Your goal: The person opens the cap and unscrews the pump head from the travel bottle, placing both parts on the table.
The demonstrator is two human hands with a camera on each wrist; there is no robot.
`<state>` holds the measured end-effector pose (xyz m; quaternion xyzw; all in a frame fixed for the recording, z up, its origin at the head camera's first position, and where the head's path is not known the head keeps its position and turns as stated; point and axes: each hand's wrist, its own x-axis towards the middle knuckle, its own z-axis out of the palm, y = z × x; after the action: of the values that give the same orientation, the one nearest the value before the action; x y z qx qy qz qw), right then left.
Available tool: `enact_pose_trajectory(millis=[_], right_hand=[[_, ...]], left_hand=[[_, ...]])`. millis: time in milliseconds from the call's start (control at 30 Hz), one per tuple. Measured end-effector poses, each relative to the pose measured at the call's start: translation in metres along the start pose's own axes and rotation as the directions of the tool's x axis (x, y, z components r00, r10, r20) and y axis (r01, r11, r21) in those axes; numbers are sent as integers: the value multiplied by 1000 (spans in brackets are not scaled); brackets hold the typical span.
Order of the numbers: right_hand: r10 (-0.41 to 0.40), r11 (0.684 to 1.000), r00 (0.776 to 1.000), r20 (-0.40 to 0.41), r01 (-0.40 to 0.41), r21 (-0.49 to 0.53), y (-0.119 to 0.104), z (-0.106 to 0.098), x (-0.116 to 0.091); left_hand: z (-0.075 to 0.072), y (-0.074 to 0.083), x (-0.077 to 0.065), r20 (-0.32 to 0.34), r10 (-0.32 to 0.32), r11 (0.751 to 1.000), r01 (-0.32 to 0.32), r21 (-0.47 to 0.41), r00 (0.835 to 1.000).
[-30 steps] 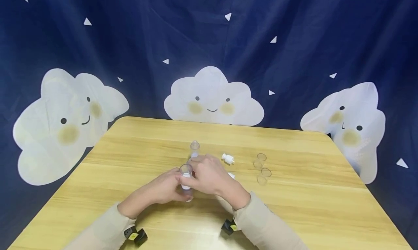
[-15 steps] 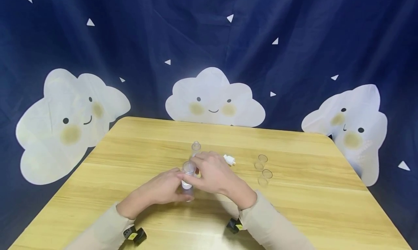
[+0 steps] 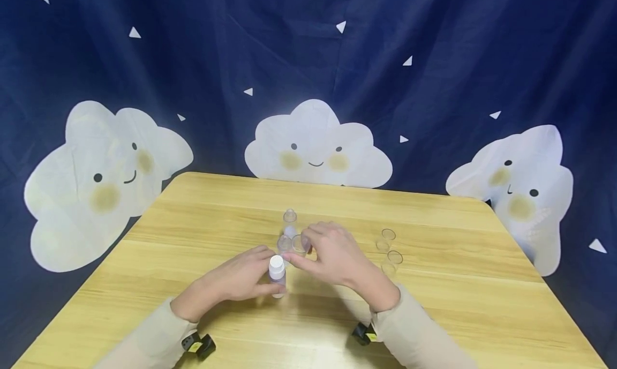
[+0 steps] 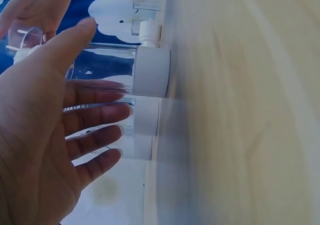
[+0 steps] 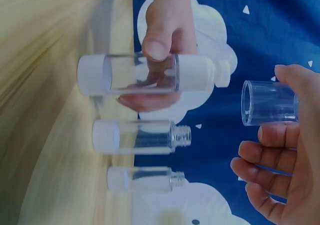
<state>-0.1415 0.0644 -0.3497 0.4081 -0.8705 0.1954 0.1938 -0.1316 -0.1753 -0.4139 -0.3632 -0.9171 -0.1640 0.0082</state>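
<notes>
An airless pump bottle [image 3: 277, 277], clear with a white base and white pump top, stands upright at the front of the table's middle. My left hand [image 3: 238, 277] holds it from the left, thumb on the near side and fingers behind. My right hand [image 3: 335, 255] pinches a clear cap [image 5: 270, 103] between thumb and fingers, apart from the pump top and a little above it. Two clear bottles with white bases and bare threaded necks, a nearer bottle [image 5: 142, 136] and a farther bottle [image 5: 147, 179], stand behind the held one.
Two clear caps, a far cap [image 3: 387, 240] and a near cap [image 3: 392, 262], stand on the wooden table [image 3: 458, 294] to the right. A white pump head [image 4: 150, 33] stands on the table, hidden behind my right hand in the head view. A blue curtain [image 3: 217, 53] hangs behind.
My right hand has lifted the clear cap off the pump bottle and carried it to the right, uncovering the white pump top. My left hand has stayed on the bottle.
</notes>
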Motion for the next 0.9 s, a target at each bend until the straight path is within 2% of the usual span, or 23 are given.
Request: enact_pose_trajectory(millis=[133, 400, 667, 900], right_hand=[[31, 999, 999, 23, -31, -20, 6, -6, -7], [57, 996, 998, 2, -57, -62, 16, -17, -26], [84, 991, 996, -16, -85, -100, 26, -28, -46], [88, 987, 996, -9, -88, -134, 33, -32, -60]], left_hand=[[0, 1, 0, -4, -17, 999, 17, 37, 1000], [0, 1, 0, -55, -3, 994, 9, 112, 998], [0, -1, 0, -41, -29, 1000, 30, 10, 999], [1, -4, 0, -73, -7, 1000, 6, -21, 997]])
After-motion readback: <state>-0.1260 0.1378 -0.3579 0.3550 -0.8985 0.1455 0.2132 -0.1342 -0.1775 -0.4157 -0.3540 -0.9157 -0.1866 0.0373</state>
